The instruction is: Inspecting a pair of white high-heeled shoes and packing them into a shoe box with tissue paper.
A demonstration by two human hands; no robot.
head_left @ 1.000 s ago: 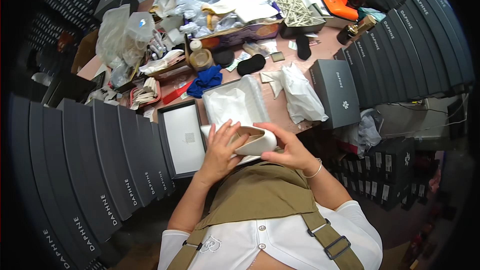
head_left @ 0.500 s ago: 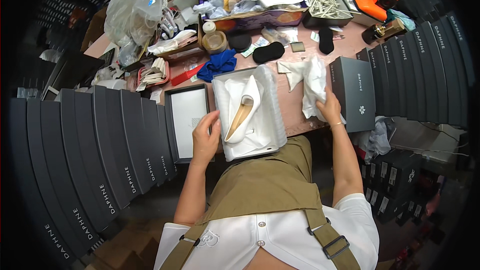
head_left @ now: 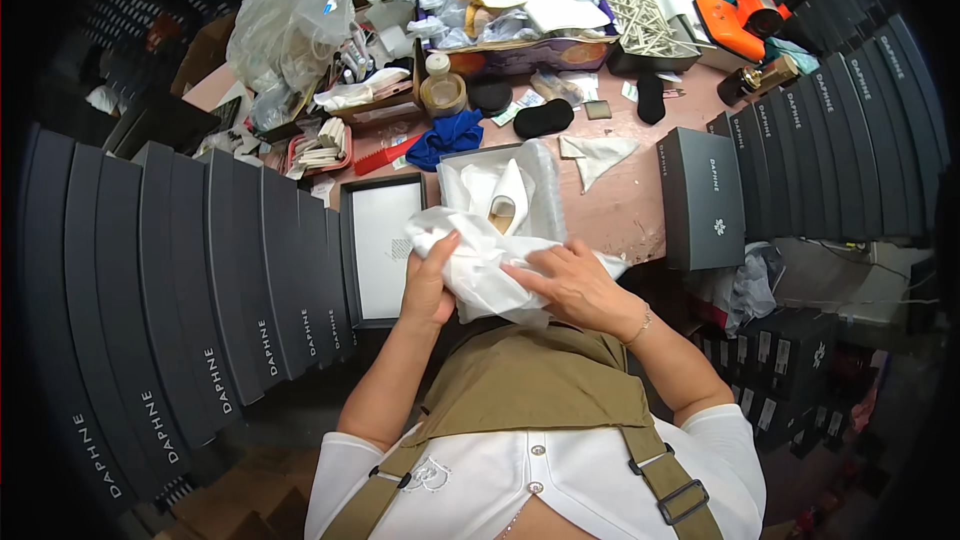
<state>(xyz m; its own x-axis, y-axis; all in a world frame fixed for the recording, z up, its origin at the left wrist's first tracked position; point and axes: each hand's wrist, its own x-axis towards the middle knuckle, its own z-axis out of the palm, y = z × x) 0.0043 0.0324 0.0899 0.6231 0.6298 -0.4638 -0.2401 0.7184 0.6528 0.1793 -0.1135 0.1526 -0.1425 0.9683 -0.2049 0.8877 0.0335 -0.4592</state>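
Two hands press on crumpled white tissue paper: left hand grips its left edge, right hand lies spread flat. Just beyond, a cream shoe lies in the open white box.

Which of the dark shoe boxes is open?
The box holding a cream shoe and white tissue paper, under both hands; its lid lies left. The other dark boxes are closed.

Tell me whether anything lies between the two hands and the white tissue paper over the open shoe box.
Nothing visible does. The left hand and the right hand both rest directly on the white tissue paper, pressing it over the open shoe box. A pale shoe shows beyond the paper, inside the box.
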